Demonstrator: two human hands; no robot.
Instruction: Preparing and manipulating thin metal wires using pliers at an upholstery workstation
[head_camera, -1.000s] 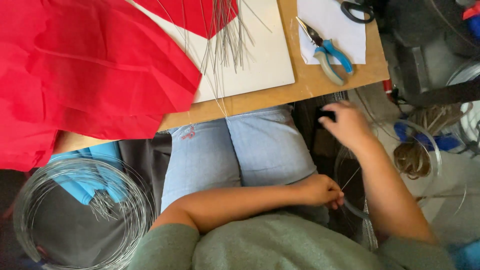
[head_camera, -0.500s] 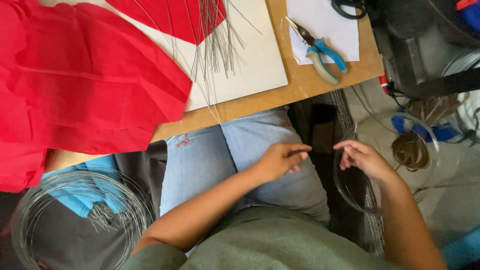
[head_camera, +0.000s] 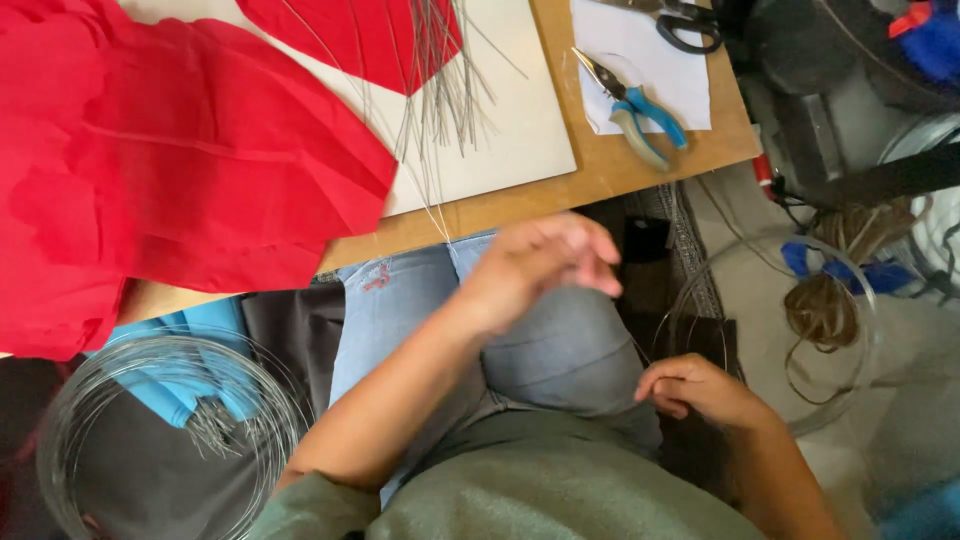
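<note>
My left hand hovers blurred above my jeans-clad knee, fingers apart, holding nothing, just below the wooden table edge. My right hand rests low beside my right thigh with curled fingers pinched on a thin grey wire. That wire seems to lead to a loose wire coil on the floor to the right. A bundle of cut straight wires lies on a white sheet on the table.
Red crepe paper covers the table's left half. Blue-handled pliers and black scissors lie on white paper at the far right. Another wire coil sits at lower left, and a twine bundle lies on the floor.
My left hand has risen from my lap toward the table edge. My right hand has dropped back and down to beside my thigh.
</note>
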